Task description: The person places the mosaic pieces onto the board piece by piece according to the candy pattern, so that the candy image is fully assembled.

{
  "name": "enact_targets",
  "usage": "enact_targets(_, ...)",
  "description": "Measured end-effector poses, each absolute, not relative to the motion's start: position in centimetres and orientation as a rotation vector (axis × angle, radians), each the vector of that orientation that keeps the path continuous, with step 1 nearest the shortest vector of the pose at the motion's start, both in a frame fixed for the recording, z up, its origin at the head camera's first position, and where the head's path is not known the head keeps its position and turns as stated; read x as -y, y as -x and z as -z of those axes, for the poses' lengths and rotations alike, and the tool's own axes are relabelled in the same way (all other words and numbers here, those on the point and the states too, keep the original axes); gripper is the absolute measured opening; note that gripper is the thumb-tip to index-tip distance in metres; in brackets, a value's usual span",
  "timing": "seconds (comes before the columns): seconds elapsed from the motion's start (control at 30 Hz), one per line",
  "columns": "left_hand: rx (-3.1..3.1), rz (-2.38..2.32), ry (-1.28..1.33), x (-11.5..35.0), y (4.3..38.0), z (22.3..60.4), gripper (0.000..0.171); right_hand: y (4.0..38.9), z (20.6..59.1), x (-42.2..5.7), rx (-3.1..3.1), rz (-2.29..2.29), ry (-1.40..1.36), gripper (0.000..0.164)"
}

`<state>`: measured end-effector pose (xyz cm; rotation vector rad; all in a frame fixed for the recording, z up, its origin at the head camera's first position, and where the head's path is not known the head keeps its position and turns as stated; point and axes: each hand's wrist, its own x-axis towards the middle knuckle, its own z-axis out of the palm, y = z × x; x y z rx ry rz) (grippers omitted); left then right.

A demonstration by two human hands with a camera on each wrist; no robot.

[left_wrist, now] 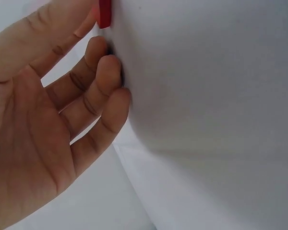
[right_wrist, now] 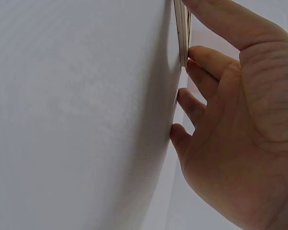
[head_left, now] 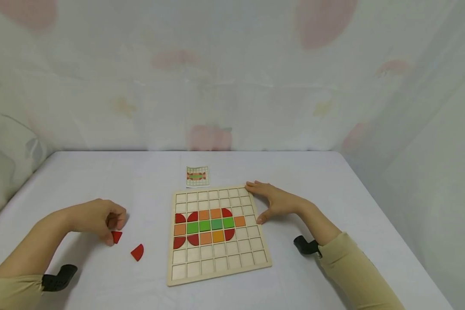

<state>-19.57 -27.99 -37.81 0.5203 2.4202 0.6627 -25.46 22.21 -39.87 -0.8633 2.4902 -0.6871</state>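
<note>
Between thumb and index finger, my left hand [head_left: 94,217] pinches a red quarter-circle tile [head_left: 116,237], low over the table; its edge also shows as a red strip at the top of the left wrist view. A second red quarter-circle tile [head_left: 137,252] lies on the table just right of that hand. The wooden grid board [head_left: 221,274] lies at the middle, several red, orange and green tiles sitting in its cells. My right hand [head_left: 275,200] rests at the board's right side, fingers at the upper corner and thumb along the edge. In the right wrist view those fingers are extended.
Behind the board lies a small pattern card [head_left: 197,170] showing a coloured design on a grid. A white cloth covers the table [head_left: 310,172], and a pale patterned curtain [head_left: 255,103] hangs behind it. Black wrist mounts [head_left: 60,279] stick out from both sleeves.
</note>
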Motion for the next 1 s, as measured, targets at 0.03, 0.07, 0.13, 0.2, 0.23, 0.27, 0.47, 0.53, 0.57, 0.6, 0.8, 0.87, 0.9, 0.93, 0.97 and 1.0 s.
enact_targets(0.03, -2.416, -0.669, -0.520, 27.9, 19.6, 37.8, 0.029, 25.5, 39.9, -22.2, -2.490, 0.688, 0.861, 0.105)
enact_targets(0.07, -2.418, -0.672, -0.522, 27.9, 19.5, 37.8, 0.029, 25.5, 39.9, -22.2, -2.489, 0.688, 0.858, 0.105)
enact_targets(0.13, -2.416, -0.681, -0.531, 27.7, 19.5, 37.8, 0.027, 25.4, 39.9, -22.2, -2.489, 0.689, 0.857, 0.105)
enact_targets(0.2, -2.417, -0.689, -0.540, 27.7, 19.5, 37.8, 0.027, 25.4, 39.8, -22.2, -2.488, 0.692, 0.856, 0.105)
enact_targets(0.23, -2.419, -0.688, -0.539, 27.6, 19.6, 37.8, 0.026, 25.4, 39.8, -22.2, -2.488, 0.693, 0.855, 0.105)
enact_targets(0.27, -2.421, -0.690, -0.545, 27.6, 19.6, 37.8, 0.026, 25.4, 39.8, -22.2, -2.488, 0.694, 0.855, 0.105)
enact_targets(0.47, -2.411, -0.734, -0.575, 27.4, 19.7, 38.0, 0.027, 25.5, 40.0, -22.3, -2.487, 0.691, 0.859, 0.105)
enact_targets(0.53, -2.406, -0.748, -0.592, 27.3, 19.7, 38.0, 0.028, 25.5, 40.0, -22.3, -2.488, 0.691, 0.859, 0.105)
enact_targets(0.57, -2.403, -0.756, -0.594, 27.3, 19.8, 38.0, 0.028, 25.5, 40.0, -22.3, -2.488, 0.692, 0.859, 0.105)
enact_targets(0.6, -2.399, -0.765, -0.603, 27.3, 19.8, 38.0, 0.028, 25.5, 40.0, -22.3, -2.488, 0.692, 0.859, 0.105)
enact_targets(0.8, -2.411, -0.787, -0.660, 27.1, 20.0, 38.1, 0.021, 25.5, 39.9, -22.3, -2.486, 0.692, 0.856, 0.104)
enact_targets(0.87, -2.429, -0.788, -0.683, 27.1, 20.1, 38.1, 0.020, 25.5, 39.9, -22.2, -2.485, 0.691, 0.857, 0.105)
enact_targets(0.9, -2.436, -0.792, -0.695, 27.0, 20.1, 38.1, 0.019, 25.4, 39.9, -22.2, -2.486, 0.688, 0.858, 0.105)
enact_targets(0.93, -2.443, -0.792, -0.700, 26.9, 20.2, 38.1, 0.018, 25.4, 39.8, -22.2, -2.486, 0.688, 0.859, 0.105)
enact_targets(0.97, -2.447, -0.796, -0.708, 26.8, 20.3, 38.0, 0.018, 25.4, 39.8, -22.2, -2.487, 0.689, 0.861, 0.105)
enact_targets(1.0, -2.449, -0.803, -0.719, 26.6, 20.3, 38.0, 0.017, 25.4, 39.8, -22.3, -2.488, 0.690, 0.863, 0.105)
